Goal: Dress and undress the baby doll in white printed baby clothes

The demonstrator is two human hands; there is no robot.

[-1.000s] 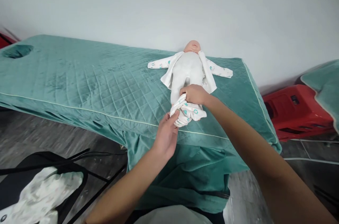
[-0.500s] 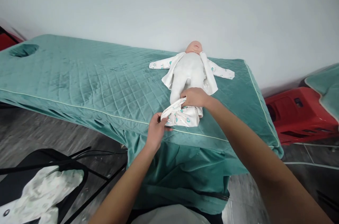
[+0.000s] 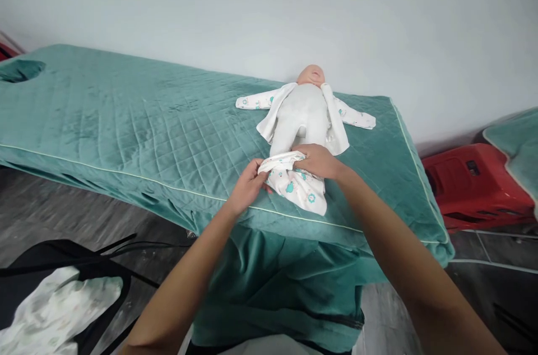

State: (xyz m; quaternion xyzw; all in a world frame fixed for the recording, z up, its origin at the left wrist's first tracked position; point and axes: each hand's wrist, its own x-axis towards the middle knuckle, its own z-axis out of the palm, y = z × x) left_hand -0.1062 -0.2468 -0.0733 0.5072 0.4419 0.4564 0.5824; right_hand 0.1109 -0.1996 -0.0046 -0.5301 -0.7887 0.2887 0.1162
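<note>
A baby doll [image 3: 305, 106] with a white cloth body lies on its back near the right end of the bed, head toward the wall. Its arms are in a patterned white baby jacket [image 3: 269, 125] that hangs open at the front. Around the doll's lower legs are white printed baby pants [image 3: 296, 184], bunched up. My left hand [image 3: 250, 184] pinches the waistband at its left side. My right hand [image 3: 315, 160] grips the waistband on the right, some fingers hidden inside the cloth. The doll's feet are covered by the pants.
The massage bed [image 3: 147, 120] has a green quilted cover and stands against a wall [image 3: 252, 8]. At lower left, crumpled printed cloth [image 3: 63, 304] lies on a black chair [image 3: 25, 265]. A red plastic piece [image 3: 479, 184] stands right of the bed.
Both hands have drawn the waistband more level across the doll's legs. The lower part of the pants now hangs further toward the bed's front edge. The view has shifted slightly.
</note>
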